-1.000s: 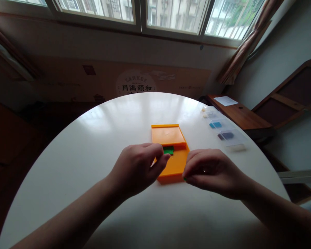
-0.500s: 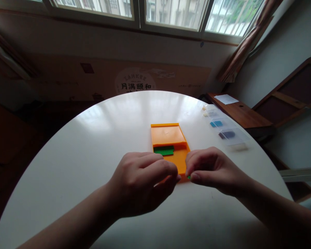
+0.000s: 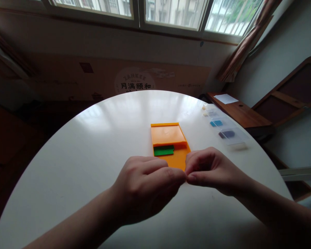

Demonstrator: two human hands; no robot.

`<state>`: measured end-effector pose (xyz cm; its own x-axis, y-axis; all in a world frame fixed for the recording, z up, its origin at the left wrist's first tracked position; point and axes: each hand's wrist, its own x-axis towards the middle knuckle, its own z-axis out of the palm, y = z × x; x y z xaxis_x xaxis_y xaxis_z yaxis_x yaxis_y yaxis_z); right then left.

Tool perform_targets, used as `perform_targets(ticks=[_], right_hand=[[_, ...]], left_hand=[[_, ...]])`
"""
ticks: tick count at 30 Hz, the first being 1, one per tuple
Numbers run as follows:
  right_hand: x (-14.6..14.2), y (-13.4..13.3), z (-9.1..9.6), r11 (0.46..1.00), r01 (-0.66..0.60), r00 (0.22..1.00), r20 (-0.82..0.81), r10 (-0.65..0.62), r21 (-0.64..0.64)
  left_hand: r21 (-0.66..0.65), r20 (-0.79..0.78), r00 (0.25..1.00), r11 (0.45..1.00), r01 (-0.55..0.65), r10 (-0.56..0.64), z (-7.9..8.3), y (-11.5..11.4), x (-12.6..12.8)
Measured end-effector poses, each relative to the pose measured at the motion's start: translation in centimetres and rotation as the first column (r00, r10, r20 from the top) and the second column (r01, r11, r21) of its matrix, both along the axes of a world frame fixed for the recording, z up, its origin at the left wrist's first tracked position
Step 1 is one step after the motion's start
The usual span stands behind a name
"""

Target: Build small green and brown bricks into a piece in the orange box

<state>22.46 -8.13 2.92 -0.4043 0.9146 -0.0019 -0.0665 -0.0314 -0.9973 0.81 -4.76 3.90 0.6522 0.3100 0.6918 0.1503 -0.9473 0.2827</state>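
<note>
My left hand (image 3: 147,188) is closed, its thumb and forefinger drawn together, and its fingertips meet those of my right hand (image 3: 214,171). The right hand is pinched too; the small green piece seen in it a moment earlier is now hidden between the fingertips. Both hands are above the near edge of an orange plastic tray (image 3: 178,160). Inside it, a green studded building plate (image 3: 163,150) lies against the left wall. Whether my left fingers also grip the small piece cannot be seen.
Everything stands on a round white table (image 3: 93,148). At its right edge lies a row of clear plastic bags, among them one with blue pieces (image 3: 216,123) and one with dark pieces (image 3: 226,134). A wooden desk with a paper sheet (image 3: 226,99) is beyond.
My left hand has moved right, closing the gap until its fingertips touch the right ones. The small green piece has gone out of sight. My right hand stays almost still.
</note>
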Motion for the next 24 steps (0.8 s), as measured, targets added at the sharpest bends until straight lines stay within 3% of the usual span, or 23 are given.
perform_targets(ticks=[14,24], right_hand=[[-0.14,-0.08,-0.35,0.996,-0.011,0.998,-0.068,0.005,-0.090],[-0.18,-0.04,-0.41,0.995,-0.015,0.996,-0.088,0.007,-0.095]], left_hand=[[-0.210,0.096,0.995,0.978,0.000,0.020,-0.38,-0.32,0.60],[-0.242,0.102,0.994,0.970,-0.015,0.041,-0.17,-0.22,0.69]])
